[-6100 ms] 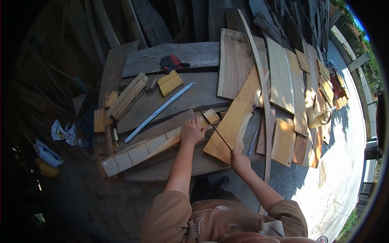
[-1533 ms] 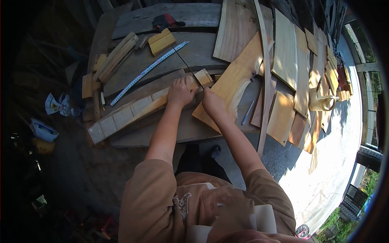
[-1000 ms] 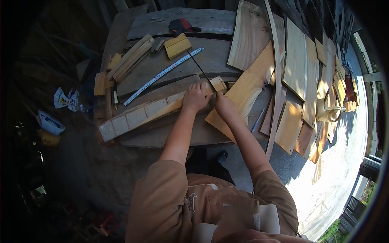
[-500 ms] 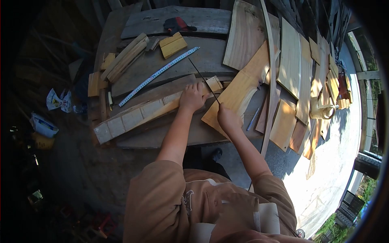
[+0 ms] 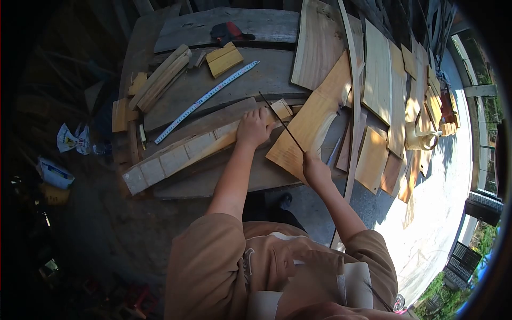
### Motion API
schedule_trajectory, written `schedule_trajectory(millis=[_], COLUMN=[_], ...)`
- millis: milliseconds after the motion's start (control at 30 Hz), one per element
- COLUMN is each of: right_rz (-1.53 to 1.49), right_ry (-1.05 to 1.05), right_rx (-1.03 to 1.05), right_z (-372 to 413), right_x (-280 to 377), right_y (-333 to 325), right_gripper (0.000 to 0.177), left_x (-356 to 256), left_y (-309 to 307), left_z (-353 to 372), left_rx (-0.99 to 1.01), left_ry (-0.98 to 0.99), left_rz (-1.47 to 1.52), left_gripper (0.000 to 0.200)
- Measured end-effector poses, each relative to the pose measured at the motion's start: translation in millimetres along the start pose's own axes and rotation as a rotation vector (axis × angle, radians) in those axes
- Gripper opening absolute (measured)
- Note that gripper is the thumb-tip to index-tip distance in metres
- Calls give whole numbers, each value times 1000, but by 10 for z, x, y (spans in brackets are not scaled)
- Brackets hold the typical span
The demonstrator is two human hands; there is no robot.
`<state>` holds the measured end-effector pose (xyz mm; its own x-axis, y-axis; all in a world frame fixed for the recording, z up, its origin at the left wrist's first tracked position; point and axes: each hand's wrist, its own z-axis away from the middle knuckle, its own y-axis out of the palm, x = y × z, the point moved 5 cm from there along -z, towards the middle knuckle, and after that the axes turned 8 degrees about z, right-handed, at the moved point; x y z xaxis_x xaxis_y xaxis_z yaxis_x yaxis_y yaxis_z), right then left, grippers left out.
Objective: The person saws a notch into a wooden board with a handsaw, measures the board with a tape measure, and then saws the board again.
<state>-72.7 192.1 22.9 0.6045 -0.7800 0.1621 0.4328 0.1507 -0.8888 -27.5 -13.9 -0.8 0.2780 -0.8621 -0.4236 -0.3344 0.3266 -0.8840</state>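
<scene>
My left hand (image 5: 253, 128) is closed over a long wooden beam (image 5: 184, 153) with several cross lines marked on its top face, pressing it to the bench. In my right hand (image 5: 317, 172) is the handle end of a handsaw (image 5: 288, 130), seen nearly edge-on as a thin dark line. Its blade crosses the beam close to its right end, just right of my left fingers. The handle is hidden in my fist. Under the blade's near part lies a wide light board (image 5: 304, 125). How deep the blade sits in the wood cannot be made out.
Behind the beam lies a white measuring tape (image 5: 208, 101), with a yellow wood block (image 5: 224, 59) and a dark red-black object (image 5: 230, 33) further back. Wood sticks (image 5: 160, 80) are stacked at left. Several boards (image 5: 381, 88) and a jug (image 5: 420, 137) are at right; a pen (image 5: 334, 151) lies nearby.
My right hand has drawn the handsaw back toward me and to the right, so its tip is nearer the beam. My left hand stays in place on the beam.
</scene>
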Motion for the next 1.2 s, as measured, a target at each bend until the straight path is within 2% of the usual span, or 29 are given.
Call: schedule_trajectory(millis=[67,167,233,267,333,400,433,500,533,600,667,767,867,967,1033,1133,1200], right_rz=[12,-27,-90,-90,-29,-18,-11,-18,-13,42,13,-124,-94,6,-30,-60,-23], right_ry=[-71,-9,-138,-133,-30,-70,-69,50,57,-77,-54,-156,-102,-61,-38,10,-86], right_rx=[-35,-19,-80,-81,49,-128,-129,71,77,-19,44,-83,-39,-10,-35,66,50], right_z=[-332,-584,-696,-645,-383,5,96,247,238,-10,-326,-646,-591,-114,165,137,-170], right_x=[248,538,602,549,299,63,45,-43,-51,103,315,550,507,187,7,86,292], right_y=[45,-204,-203,-171,-14,38,-9,-31,0,-14,-53,-179,-147,-97,-61,-130,-102], right_gripper=[17,18,18,18,17,15,15,14,14,15,16,18,17,14,13,15,16], left_x=[7,14,13,10,4,22,34,26,12,3,-16,4,-6,3,8,7,2], left_y=[-13,22,17,16,20,40,40,41,43,6,-3,9,-5,7,15,6,5], left_z=[-12,-8,4,3,-11,-2,-11,5,33,-3,-16,-1,12,-19,-1,-3,0], left_rx=[6,32,47,63,79,43,39,25,29,21,41,43,28,7,-14,15,25], left_ry=[-8,-25,-33,-40,-32,-24,-24,-12,-12,-18,-40,-34,-18,-1,3,-12,-25], left_rz=[11,2,-22,-20,-13,-32,-27,-40,-30,-6,-17,-42,-8,0,-14,16,-1], left_gripper=[46,48,51,51,51,50,50,50,50,45,44,49,45,45,45,45,43])
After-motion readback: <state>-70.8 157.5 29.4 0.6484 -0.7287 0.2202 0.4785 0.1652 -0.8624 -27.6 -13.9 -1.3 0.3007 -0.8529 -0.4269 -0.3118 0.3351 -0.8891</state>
